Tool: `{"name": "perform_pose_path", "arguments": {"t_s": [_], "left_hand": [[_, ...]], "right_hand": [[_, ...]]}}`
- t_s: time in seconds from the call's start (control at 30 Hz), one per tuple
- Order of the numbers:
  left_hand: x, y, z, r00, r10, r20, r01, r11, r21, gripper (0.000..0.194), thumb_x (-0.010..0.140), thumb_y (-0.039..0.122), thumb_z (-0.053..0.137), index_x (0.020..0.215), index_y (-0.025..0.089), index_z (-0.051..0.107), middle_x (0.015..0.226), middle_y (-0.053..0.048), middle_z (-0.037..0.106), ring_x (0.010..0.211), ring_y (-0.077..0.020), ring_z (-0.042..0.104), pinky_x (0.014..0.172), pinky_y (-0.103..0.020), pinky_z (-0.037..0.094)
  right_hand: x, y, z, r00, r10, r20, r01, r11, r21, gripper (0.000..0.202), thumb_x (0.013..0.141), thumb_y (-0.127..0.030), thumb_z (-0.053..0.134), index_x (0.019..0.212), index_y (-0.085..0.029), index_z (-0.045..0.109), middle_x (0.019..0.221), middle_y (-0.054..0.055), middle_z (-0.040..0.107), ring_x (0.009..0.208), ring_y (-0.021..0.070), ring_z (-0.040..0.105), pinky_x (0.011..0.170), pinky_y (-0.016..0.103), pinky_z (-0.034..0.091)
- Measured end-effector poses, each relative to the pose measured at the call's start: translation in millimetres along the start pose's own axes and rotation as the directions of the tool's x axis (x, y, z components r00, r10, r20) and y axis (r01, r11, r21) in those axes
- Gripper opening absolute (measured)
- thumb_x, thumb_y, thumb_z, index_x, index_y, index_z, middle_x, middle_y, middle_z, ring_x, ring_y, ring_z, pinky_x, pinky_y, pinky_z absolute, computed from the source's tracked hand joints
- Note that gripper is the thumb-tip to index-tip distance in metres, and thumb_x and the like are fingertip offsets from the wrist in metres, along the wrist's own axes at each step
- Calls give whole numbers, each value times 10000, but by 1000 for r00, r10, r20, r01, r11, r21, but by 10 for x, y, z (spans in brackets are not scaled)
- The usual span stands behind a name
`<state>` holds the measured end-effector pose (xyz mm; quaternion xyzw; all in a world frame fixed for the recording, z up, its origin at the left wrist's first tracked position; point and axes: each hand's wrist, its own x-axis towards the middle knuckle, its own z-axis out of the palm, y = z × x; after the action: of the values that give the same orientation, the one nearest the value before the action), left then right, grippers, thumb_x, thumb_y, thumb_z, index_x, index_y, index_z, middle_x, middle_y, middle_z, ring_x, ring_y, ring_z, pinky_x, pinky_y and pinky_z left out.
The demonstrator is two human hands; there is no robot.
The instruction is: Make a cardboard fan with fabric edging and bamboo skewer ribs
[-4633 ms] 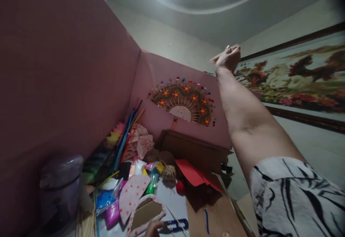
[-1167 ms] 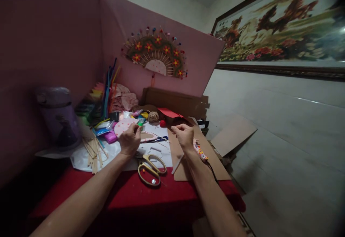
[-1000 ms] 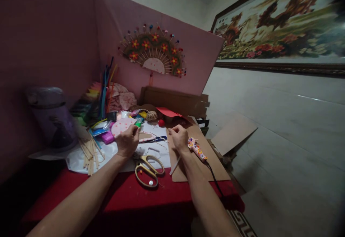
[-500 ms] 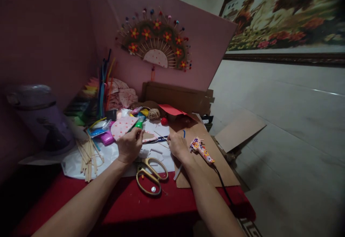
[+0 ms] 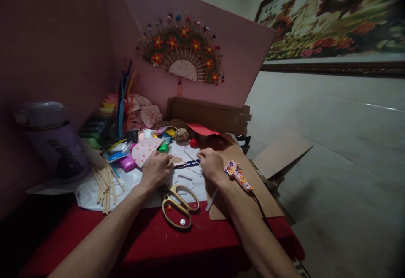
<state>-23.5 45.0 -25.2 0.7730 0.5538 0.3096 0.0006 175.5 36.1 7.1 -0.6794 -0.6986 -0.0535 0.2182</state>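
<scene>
My left hand (image 5: 156,170) lies low over the white paper, fingers stretched out at the edge of a small cardboard piece (image 5: 176,159) with a dotted rim. My right hand (image 5: 211,165) is closed in a pinch, and a thin wooden stick (image 5: 190,155) runs up and left from its fingertips. A dark blue pen-like thing (image 5: 187,164) lies between the hands. Closer to me are gold-handled scissors (image 5: 181,204), their blades partly hidden. Beyond the left hand sits a pink polka-dot half-round piece (image 5: 146,151).
A flowered glue gun (image 5: 238,176) rests on a cardboard sheet (image 5: 259,204), its cord trailing off the front. Wooden sticks (image 5: 106,187) lie at left near a purple jug (image 5: 58,143). A decorated fan (image 5: 185,52) hangs on the pink board behind a twine ball (image 5: 181,134).
My left hand has gone from a raised pinch to stretched fingers lower over the cardboard piece. The right hand stays closed and has shifted slightly up. The whole view has moved a little.
</scene>
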Motion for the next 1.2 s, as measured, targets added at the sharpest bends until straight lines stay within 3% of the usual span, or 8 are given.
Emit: {"name": "perform_pose_path", "arguments": {"t_s": [0.37, 0.57, 0.7, 0.8, 0.9, 0.97, 1.03, 1.2], "left_hand": [[35, -55, -35, 987, 157, 32, -159, 953, 256, 191, 833, 229, 480, 798, 189, 664, 802, -105, 673, 832, -272, 536, 702, -371, 378], [96, -25, -151, 920, 165, -355, -151, 986, 69, 189, 850, 232, 446, 795, 172, 616, 779, -108, 638, 819, -243, 540, 737, -360, 396], [101, 29, -136, 877, -168, -450, -99, 853, -513, 168, 808, 286, 515, 856, 158, 611, 803, -68, 620, 744, -188, 549, 695, -318, 424], [84, 92, -66, 905, -413, -102, 83, 407, -910, 229, 728, 361, 602, 792, 142, 615, 643, -6, 566, 554, -127, 494, 537, -261, 398], [71, 145, -12, 885, -436, 163, 209, 59, -976, 288, 613, 362, 700, 753, 129, 607, 627, 5, 571, 536, -114, 510, 527, -254, 414], [77, 151, -15, 876, -450, 173, 205, 24, -978, 302, 577, 346, 724, 746, 123, 611, 632, 1, 585, 545, -114, 522, 537, -255, 431], [97, 125, -50, 858, -512, 46, 124, 118, -985, 289, 589, 345, 713, 745, 120, 620, 627, 3, 585, 533, -102, 510, 525, -242, 429], [157, 11, -138, 691, -703, -169, 13, 246, -969, 253, 618, 336, 666, 762, 139, 599, 684, 10, 594, 540, -92, 523, 522, -234, 446]], "right_hand": [[-121, 7, 195, 991, 132, -11, -118, 921, 371, 116, 701, -301, 675, 619, -221, 691, 673, 15, 697, 643, 166, 606, 564, 255, 341], [-169, 17, 266, 981, 178, -78, -123, 879, 461, 141, 680, -292, 680, 589, -202, 622, 641, 0, 644, 628, 159, 569, 579, 257, 339], [-158, 3, 252, 975, 99, -199, 34, 819, 572, 165, 686, -229, 648, 573, -183, 536, 627, -9, 568, 606, 138, 517, 584, 247, 352], [-150, -11, 235, 969, 41, -242, 138, 725, 674, 138, 687, -179, 605, 593, -182, 504, 628, -20, 524, 587, 123, 484, 568, 234, 359], [-141, -17, 236, 970, 28, -240, 162, 661, 732, 113, 680, -155, 574, 607, -185, 493, 602, -35, 493, 566, 116, 458, 547, 227, 349], [-137, -14, 245, 973, 40, -227, 151, 634, 759, 113, 673, -150, 568, 603, -185, 486, 580, -43, 480, 551, 110, 441, 533, 222, 338], [-133, -6, 254, 974, 68, -215, 127, 621, 773, 125, 665, -157, 580, 592, -185, 482, 563, -49, 465, 536, 105, 420, 519, 220, 326], [-122, 24, 254, 969, 132, -208, 80, 631, 772, 156, 657, -203, 614, 581, -188, 479, 553, -55, 443, 536, 105, 397, 516, 223, 313]]}}
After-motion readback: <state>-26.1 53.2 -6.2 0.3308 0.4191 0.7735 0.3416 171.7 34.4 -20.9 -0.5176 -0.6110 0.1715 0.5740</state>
